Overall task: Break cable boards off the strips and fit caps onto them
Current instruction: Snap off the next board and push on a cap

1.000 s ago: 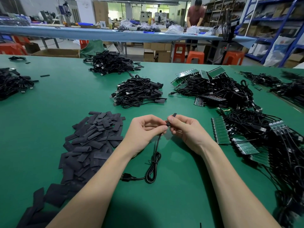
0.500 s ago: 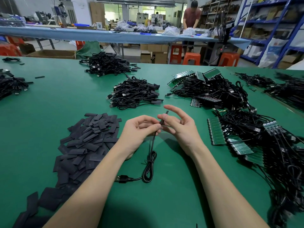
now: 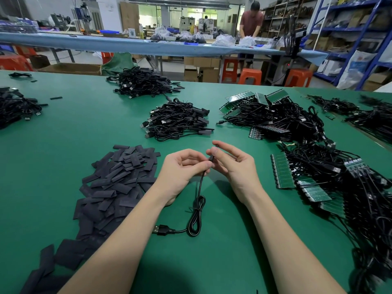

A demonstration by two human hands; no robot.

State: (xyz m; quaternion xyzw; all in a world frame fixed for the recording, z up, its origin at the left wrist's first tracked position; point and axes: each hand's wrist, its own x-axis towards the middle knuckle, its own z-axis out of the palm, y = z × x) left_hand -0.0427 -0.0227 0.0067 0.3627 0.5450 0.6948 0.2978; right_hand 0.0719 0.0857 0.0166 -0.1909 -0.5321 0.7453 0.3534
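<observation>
You are working with two hands, the left hand (image 3: 182, 168) and the right hand (image 3: 234, 164), both pinching one black cable (image 3: 198, 211). One heap of black caps (image 3: 114, 183) is lying on the green worktop (image 3: 74, 128). Three orange stools (image 3: 250, 76) are standing beyond it.

no legible text or labels anywhere

cable board (image 3: 213, 153) mostly hidden by fingers | caps pile (image 3: 110, 187) cut off bottom-left
</observation>
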